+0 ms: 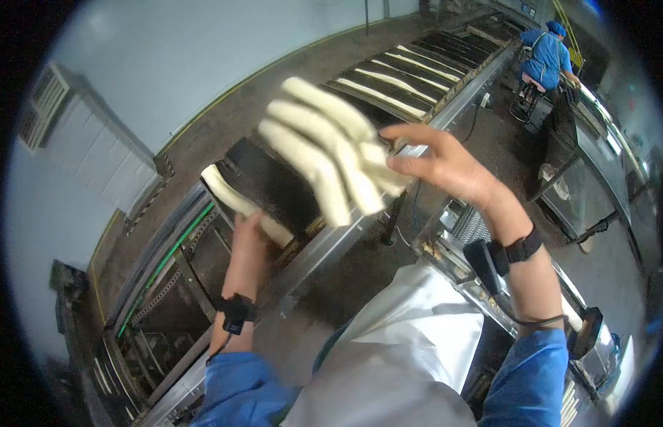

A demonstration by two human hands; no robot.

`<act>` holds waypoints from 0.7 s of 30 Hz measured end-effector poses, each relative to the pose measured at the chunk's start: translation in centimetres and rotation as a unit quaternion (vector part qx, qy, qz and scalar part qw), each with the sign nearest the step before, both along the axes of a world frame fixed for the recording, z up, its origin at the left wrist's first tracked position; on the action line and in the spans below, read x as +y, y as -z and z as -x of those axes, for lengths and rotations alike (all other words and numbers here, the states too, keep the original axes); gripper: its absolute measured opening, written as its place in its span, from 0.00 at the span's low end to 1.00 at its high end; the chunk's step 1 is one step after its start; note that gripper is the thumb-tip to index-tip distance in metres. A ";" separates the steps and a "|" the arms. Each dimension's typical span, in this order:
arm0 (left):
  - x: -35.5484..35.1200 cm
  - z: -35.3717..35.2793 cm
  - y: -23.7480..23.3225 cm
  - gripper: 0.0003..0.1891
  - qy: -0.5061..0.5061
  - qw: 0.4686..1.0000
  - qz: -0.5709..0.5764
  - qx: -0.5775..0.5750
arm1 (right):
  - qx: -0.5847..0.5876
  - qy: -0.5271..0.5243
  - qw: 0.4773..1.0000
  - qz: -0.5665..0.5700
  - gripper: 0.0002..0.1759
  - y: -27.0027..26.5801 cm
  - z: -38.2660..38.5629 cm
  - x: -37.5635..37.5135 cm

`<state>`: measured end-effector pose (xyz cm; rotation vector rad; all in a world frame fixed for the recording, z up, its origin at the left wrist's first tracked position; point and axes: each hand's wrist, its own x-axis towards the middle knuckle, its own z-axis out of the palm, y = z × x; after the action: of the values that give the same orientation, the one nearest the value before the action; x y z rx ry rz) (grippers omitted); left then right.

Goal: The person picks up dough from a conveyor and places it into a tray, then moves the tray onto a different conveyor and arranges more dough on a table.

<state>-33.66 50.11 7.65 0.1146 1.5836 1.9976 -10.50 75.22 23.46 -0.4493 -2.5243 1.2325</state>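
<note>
Several thick, pale strips (317,153) hang in the air over the conveyor, side by side and slightly blurred. My right hand (438,160) pinches them at their right side, thumb and fingers closed. Another pale strip (235,196) lies along the end of the dark conveyor bed (257,167). My left hand (249,238) is at this strip's lower part, its fingers blurred by motion and partly hidden, so its grip is unclear.
Thinner pale strips (388,96) lie across dark slats farther along the conveyor. A co-worker in blue (549,57) sits at the upper right beside a metal table (595,156). A metal machine (474,249) stands at my right, and a frame with a green strip (160,274) at left.
</note>
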 end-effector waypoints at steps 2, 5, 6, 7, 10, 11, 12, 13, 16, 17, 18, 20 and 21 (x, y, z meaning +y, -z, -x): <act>-0.8 2.4 1.3 0.36 -0.050 0.998 -0.030 -0.039 | 0.003 0.041 0.997 -0.072 0.27 3.4 -1.8 2.9; -2.2 6.8 3.7 0.40 -0.028 0.999 0.030 -0.012 | -0.076 0.186 0.971 -0.126 0.28 10.2 -9.8 9.1; -2.0 7.1 3.6 0.38 -0.075 0.985 0.153 0.013 | -0.188 0.237 0.931 -0.206 0.31 13.3 -13.8 11.9; -2.2 7.1 3.6 0.38 -0.078 0.985 0.151 0.011 | -0.236 0.275 0.880 -0.307 0.33 18.5 -19.3 15.0; -4.5 7.4 4.8 0.30 -0.030 0.988 0.150 0.032 | -0.460 0.388 0.778 -0.182 0.38 25.3 -32.2 17.8; -4.3 4.6 2.3 0.32 -0.026 0.993 0.103 0.044 | -0.417 0.428 0.796 -0.101 0.35 26.6 -34.8 17.5; -3.9 3.0 1.3 0.33 -0.060 0.981 0.169 0.072 | -0.408 0.494 0.743 -0.195 0.27 23.3 -32.6 12.8; -3.7 2.0 0.9 0.34 -0.092 0.963 0.234 0.100 | -0.410 0.495 0.741 -0.194 0.27 23.5 -33.4 12.7; -2.0 -3.1 -1.9 0.31 -0.051 0.773 0.397 0.492 | -0.364 0.441 0.759 -0.311 0.22 24.2 -34.0 11.9; -1.0 -4.1 -2.9 0.31 -0.015 0.718 0.359 0.597 | -0.366 0.439 0.759 -0.311 0.22 24.4 -33.7 11.9; 0.0 -4.5 -2.7 0.31 -0.018 0.719 0.359 0.595 | -0.394 0.425 0.738 -0.346 0.22 24.7 -33.3 12.2; 1.3 -4.6 -2.9 0.29 0.115 0.734 0.348 0.572 | -0.403 0.370 0.725 -0.419 0.20 23.3 -32.3 11.9; 1.6 -4.0 -2.6 0.29 0.111 0.735 0.353 0.569 | -0.401 0.364 0.727 -0.421 0.20 22.0 -31.4 12.2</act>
<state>-29.63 51.75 10.20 1.3445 2.7505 0.9088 20.89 87.47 1.41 -1.7314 -2.6174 -0.5569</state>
